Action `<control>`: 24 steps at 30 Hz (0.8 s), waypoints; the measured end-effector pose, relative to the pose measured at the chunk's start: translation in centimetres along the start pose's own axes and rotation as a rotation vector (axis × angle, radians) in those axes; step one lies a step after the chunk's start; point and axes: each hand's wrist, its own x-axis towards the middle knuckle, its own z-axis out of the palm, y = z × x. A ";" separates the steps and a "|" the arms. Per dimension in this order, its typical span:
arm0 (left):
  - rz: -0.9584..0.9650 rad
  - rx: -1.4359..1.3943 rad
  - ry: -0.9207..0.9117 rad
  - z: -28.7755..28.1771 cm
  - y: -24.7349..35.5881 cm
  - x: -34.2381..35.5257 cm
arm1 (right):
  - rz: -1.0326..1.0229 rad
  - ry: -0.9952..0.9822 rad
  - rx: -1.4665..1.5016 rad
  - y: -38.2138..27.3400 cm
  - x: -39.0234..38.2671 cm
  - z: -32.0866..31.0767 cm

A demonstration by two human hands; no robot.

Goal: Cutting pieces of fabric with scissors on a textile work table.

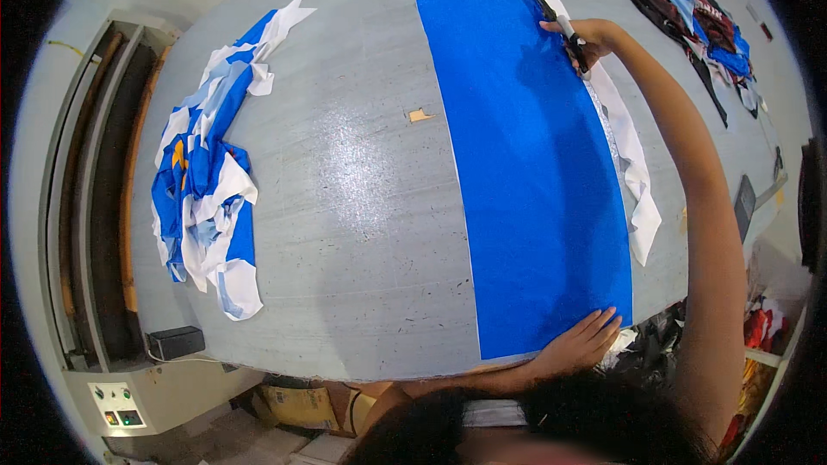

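We have our right grip (590, 45) clenched around the handles of long black-and-white scissors (566, 28) in the upper right of the frame, at the right edge of a long, flat bright-blue fabric panel (525, 172). This panel runs from top centre to lower right across the grey bench (362, 293). Our left grip (581, 340) is released, its palm flat on the panel's lower-right corner, fingers extended. A narrow, wavy white fabric strip (636, 176) lies along the panel's right edge, apart from it lower down. We see a crumpled blue-and-white fabric heap (211, 155) at left and a red, black and blue fabric pile (685, 17) at upper right.
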 end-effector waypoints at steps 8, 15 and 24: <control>0.014 -0.066 -0.035 -0.9 -0.5 0.4 | -0.080 -0.059 0.030 1.4 0.0 -0.8; -0.214 -0.081 -0.077 -4.7 -2.6 1.3 | -0.094 -0.079 0.146 6.5 -8.0 1.8; -0.192 0.100 -0.323 -6.9 2.7 -2.0 | -0.127 -0.074 0.228 21.1 -25.3 5.8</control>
